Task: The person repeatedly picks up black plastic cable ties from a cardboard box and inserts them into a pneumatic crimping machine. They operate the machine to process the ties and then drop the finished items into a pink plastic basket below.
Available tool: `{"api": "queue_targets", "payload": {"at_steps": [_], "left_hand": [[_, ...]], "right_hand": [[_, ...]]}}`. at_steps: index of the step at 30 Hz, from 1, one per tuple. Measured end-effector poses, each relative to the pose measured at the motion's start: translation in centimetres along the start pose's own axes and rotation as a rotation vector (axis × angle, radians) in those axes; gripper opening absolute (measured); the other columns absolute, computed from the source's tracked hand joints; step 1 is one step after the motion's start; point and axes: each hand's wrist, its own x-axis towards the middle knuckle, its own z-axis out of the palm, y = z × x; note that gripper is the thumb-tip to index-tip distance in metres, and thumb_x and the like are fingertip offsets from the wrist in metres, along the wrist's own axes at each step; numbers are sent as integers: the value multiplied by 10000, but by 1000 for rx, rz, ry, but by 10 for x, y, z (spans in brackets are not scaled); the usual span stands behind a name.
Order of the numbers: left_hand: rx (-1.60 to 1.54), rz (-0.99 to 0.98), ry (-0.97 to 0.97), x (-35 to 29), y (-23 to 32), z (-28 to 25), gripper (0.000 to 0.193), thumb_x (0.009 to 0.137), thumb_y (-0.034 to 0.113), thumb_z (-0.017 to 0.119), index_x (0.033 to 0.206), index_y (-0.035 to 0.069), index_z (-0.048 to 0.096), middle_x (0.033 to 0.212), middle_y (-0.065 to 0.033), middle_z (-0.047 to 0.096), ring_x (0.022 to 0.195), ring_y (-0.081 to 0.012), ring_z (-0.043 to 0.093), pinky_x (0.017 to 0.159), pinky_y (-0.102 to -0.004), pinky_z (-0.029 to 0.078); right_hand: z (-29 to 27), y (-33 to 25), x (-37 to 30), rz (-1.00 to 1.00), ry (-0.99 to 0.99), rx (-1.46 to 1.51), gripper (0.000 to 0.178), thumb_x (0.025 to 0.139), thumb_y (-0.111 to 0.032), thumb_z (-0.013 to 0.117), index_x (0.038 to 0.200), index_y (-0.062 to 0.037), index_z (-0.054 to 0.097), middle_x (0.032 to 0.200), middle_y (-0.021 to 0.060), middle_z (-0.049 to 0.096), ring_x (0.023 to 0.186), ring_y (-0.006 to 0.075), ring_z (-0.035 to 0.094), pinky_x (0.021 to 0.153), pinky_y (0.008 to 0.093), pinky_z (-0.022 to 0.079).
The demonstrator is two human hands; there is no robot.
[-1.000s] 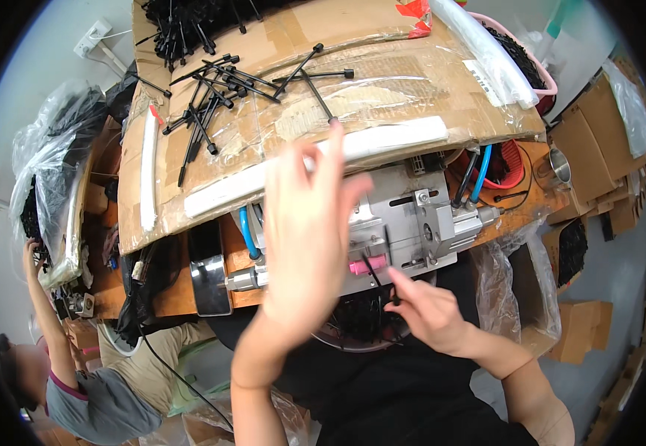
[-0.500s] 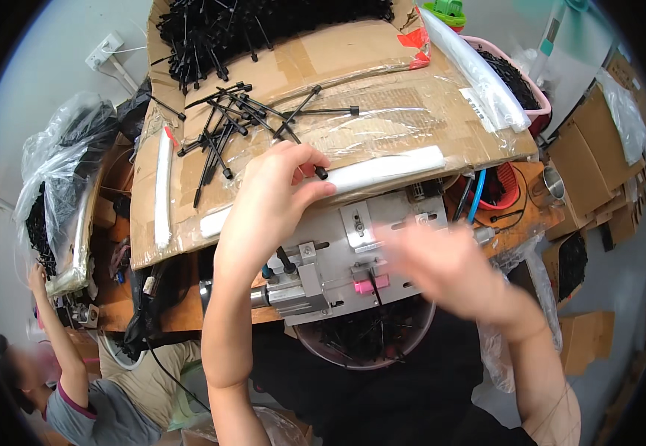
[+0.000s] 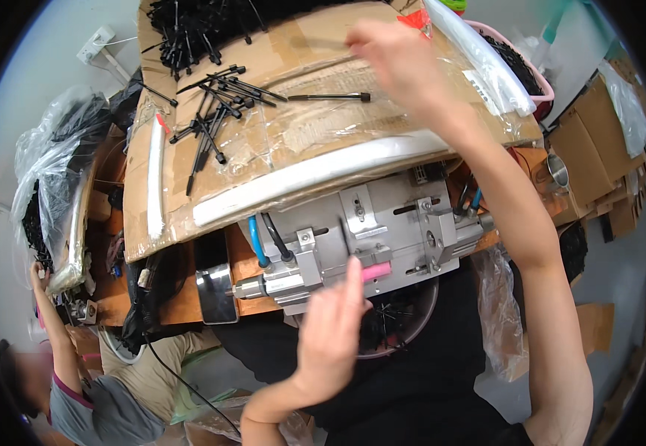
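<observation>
My left hand (image 3: 334, 327) is at the metal fixture (image 3: 315, 245), fingers closed, the index finger stretched along a thin black rod (image 3: 344, 234). The rod points away from me above a small clamp block beside a pink piece (image 3: 377, 271); my fingers hide its near end. Over the cardboard at the far right of centre, my right hand (image 3: 393, 63) is smeared by motion, and what its fingers hold, if anything, is unclear. One black rod with a thicker head (image 3: 330, 97) lies alone near it. Several similar rods (image 3: 219, 111) are heaped to the left.
A big pile of black rods (image 3: 189, 33) fills the back of the cardboard box. White padding (image 3: 315, 167) lines its front edge. Below the fixture, a round bowl (image 3: 433, 312) holds more rods. Blue tubing (image 3: 254, 241) rises at the left. A co-worker (image 3: 92, 401) sits far left.
My left hand has come down from the cardboard to the fixture. My right hand has gone from the fixture up over the cardboard. The rod that jutted toward me from the fixture is out of sight.
</observation>
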Motion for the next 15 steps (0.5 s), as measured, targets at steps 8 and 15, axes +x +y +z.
{"api": "queue_targets", "payload": {"at_steps": [8,15], "left_hand": [[190,-100,-234,-25,18,51,682,771,-23,687,1393,-98,420,952,-130,528,871,-276,510,792,-374,445],[240,-39,-255,-21,16,50,714,716,-51,599,1393,-138,389,990,-116,526,862,-237,513,791,-317,471]], "right_hand": [[-98,-20,-46,651,-179,743,216,938,-134,616,1121,-21,599,785,78,653,680,144,637,578,220,455],[-119,-65,-127,691,-111,993,247,841,69,680,1075,57,599,966,94,665,857,147,663,758,266,557]]}}
